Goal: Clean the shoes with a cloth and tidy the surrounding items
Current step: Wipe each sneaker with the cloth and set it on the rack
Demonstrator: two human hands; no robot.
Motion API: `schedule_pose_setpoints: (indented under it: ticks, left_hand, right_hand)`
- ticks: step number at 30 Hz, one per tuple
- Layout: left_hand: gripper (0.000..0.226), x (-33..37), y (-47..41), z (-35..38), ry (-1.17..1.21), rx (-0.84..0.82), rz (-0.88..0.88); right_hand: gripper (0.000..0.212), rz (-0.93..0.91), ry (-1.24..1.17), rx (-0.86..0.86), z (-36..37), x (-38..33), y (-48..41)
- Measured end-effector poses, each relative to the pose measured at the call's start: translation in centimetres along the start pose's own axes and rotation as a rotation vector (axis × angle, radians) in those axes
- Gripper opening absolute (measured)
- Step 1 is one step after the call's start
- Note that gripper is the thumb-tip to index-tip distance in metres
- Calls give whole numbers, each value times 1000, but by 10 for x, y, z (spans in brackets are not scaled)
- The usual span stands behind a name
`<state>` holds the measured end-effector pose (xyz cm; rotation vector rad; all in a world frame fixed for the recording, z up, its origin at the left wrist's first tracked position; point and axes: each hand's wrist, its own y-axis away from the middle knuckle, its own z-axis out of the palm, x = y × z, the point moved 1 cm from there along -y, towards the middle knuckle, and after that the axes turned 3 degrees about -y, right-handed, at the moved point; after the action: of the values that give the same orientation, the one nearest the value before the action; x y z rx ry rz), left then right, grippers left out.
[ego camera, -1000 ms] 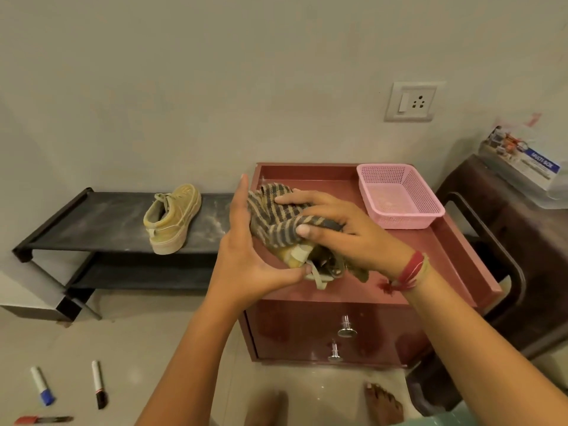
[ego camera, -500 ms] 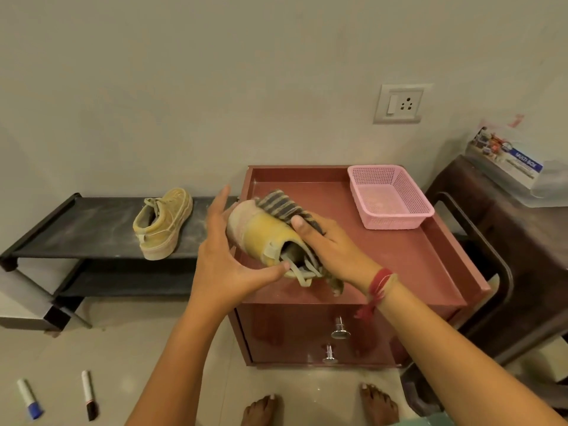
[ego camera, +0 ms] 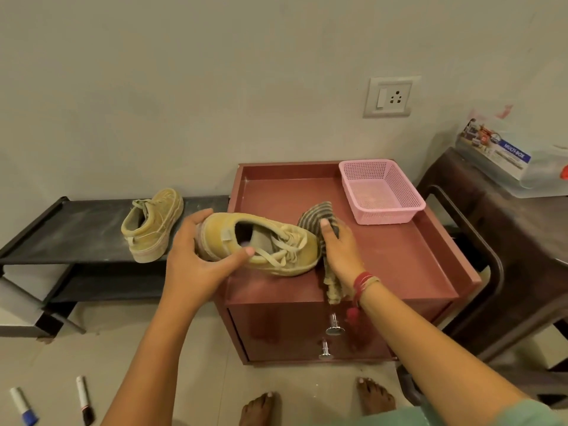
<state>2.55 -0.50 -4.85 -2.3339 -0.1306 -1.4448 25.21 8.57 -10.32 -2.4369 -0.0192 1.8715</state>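
My left hand (ego camera: 196, 256) grips the heel end of a yellow shoe (ego camera: 276, 244), holding it on its side over the front left of the reddish cabinet top (ego camera: 399, 259). Pressed against the shoe's toe is a striped grey cloth (ego camera: 319, 213), held by my right hand (ego camera: 341, 250); its frayed end hangs down over the cabinet's front edge. The matching yellow shoe (ego camera: 152, 224) stands on the black shoe rack (ego camera: 76, 232) to the left.
A pink mesh basket (ego camera: 381, 192) sits at the back right of the cabinet top. Two markers (ego camera: 23, 405) (ego camera: 83, 399) lie on the floor at lower left. A dark chair (ego camera: 507, 241) with a plastic box (ego camera: 507, 158) stands right. My bare feet (ego camera: 261, 408) are below.
The cloth has slid off the top of the shoe to its toe end. The shoe has turned so its opening and laces face me. The view has shifted slightly.
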Motion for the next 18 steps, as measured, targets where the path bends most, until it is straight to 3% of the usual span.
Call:
schedule_pose_setpoints:
  ticks: [2,4,7,10,11,13,15,18]
  left_hand:
    - [89,-4,-2,-2,-5,11,-37]
    - [88,-5,-2,-2,-6,33,-62]
    - [84,-10,-1,-4,-18,93,-134]
    - [80,-24,-4,-10,-19,109,-240]
    - [82,-29,-6,-12,-13,87,-269]
    - [91,-33,-6,-16,-48,31,-291]
    - [102,-31,-4,-18,-133,-38,-260]
    - [120,-25,-1,-17,-265,-171,-131]
  right_hand:
    - [61,-128,-28,-45,15,-19,10]
    - [50,-204,28,-220,30,-22,21]
    - [53,-124,126,-181,28,10,14]
    - [51,28,515,-126,7,35,0]
    - [54,48,517,-99,3,37,-1]
    - [67,-4,232,-8,3,29,1]
    - [65,-103,-17,44,11,7,7]
    - [44,-180,-136,-151,34,-22,21]
